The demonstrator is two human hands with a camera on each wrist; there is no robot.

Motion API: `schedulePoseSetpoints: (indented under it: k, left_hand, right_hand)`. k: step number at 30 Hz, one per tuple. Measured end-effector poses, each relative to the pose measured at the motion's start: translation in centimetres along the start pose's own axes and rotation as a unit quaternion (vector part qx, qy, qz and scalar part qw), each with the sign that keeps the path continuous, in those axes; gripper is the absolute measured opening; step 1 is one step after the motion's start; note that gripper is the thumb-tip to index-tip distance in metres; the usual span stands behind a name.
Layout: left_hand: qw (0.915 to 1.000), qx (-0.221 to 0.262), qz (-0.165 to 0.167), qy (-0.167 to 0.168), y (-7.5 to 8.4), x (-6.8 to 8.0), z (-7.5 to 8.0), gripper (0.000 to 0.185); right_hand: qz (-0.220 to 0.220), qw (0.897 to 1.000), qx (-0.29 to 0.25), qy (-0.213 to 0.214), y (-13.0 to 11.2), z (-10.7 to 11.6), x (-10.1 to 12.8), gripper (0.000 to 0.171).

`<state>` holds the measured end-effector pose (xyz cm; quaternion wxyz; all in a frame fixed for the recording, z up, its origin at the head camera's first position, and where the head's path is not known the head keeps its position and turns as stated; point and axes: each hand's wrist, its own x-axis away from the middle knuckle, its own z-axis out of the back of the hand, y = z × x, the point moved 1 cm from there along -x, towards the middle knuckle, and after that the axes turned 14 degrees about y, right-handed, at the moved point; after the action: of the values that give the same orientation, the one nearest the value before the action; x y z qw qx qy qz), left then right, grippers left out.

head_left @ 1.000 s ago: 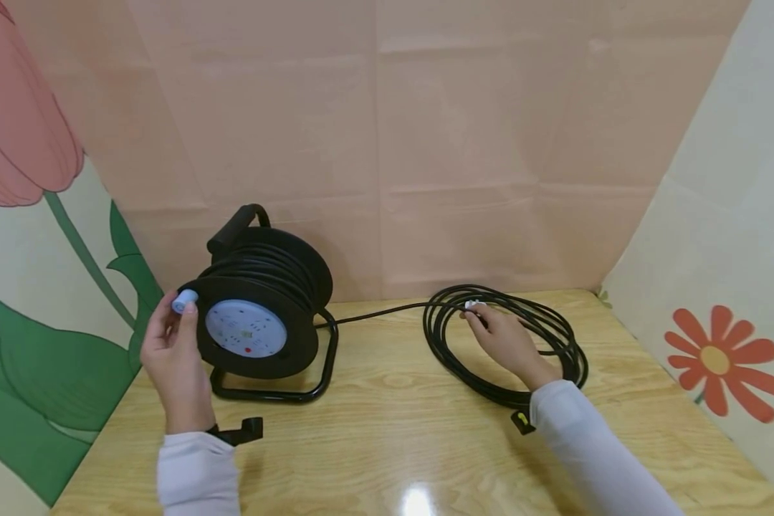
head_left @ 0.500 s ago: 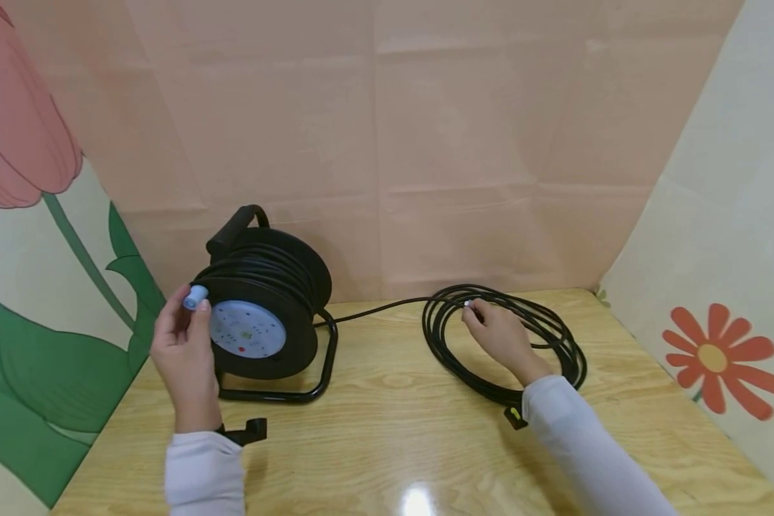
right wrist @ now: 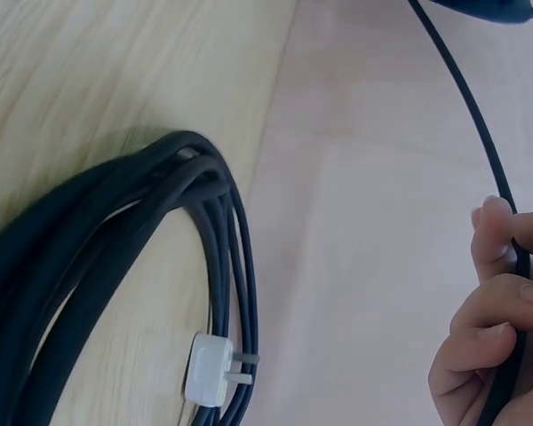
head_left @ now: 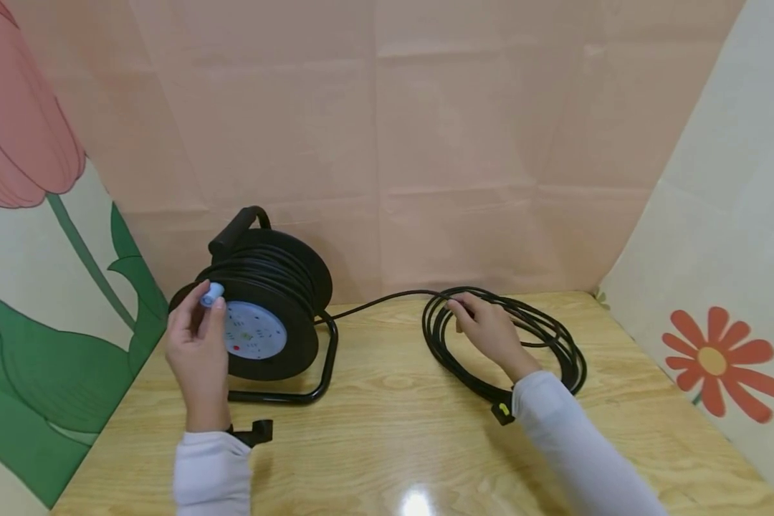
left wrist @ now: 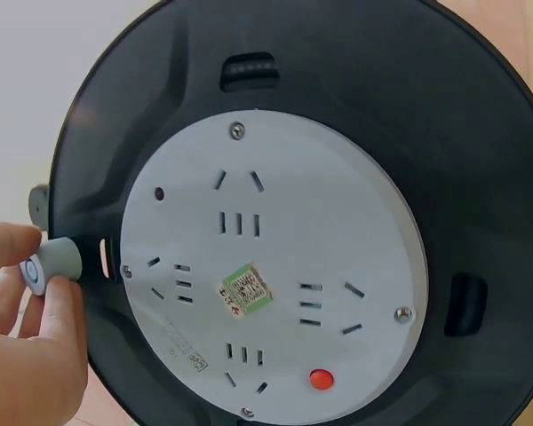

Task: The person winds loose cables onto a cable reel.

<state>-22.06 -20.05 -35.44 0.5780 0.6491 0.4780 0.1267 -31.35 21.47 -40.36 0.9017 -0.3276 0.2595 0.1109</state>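
Observation:
A black cable reel (head_left: 267, 301) stands on its tubular frame at the left, cable wound round its drum. Its pale socket panel (left wrist: 275, 222) faces forward, with slots and a red button (left wrist: 322, 379). My left hand (head_left: 200, 351) pinches the light-blue crank knob (left wrist: 53, 264) at the reel's rim between thumb and fingers. My right hand (head_left: 490, 333) curls round the black cable (right wrist: 480, 124), which runs from the reel to the loose coil (head_left: 438, 351). In the right wrist view a white plug (right wrist: 210, 371) lies at the coil, apart from the fingers.
The wooden table (head_left: 374, 444) carries the reel and the coil. A pink sheet (head_left: 387, 143) hangs behind it. Walls with painted flowers stand left and right. A black carry handle (head_left: 235, 229) rises at the reel's top.
My left hand and the crank knob have moved right and slightly up along the reel's face. My right hand has shifted left; the white plug that showed at its fingers is hidden in the head view.

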Motion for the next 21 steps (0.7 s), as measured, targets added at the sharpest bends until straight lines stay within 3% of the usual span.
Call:
schedulePoseSetpoints:
  k: [6,11,21]
  left_hand:
    - [0.9985,-0.014,-0.05,-0.013,0.4,0.4,-0.4,0.03]
    - [0.9971,-0.008,-0.07,-0.028,0.5,0.8,-0.8,0.028]
    - [0.9917,-0.023,-0.118,-0.045,1.2,1.7,-1.7,0.021]
  right_hand:
    - [0.0,1.0,-0.009,-0.002,-0.7,-0.4,0.1,0.029]
    - [0.004,1.0,-0.01,-0.008,-1.1,-0.8,0.2,0.022]
    - [0.02,0.999,0.035,0.001,-1.4,-1.9,0.1,0.03]
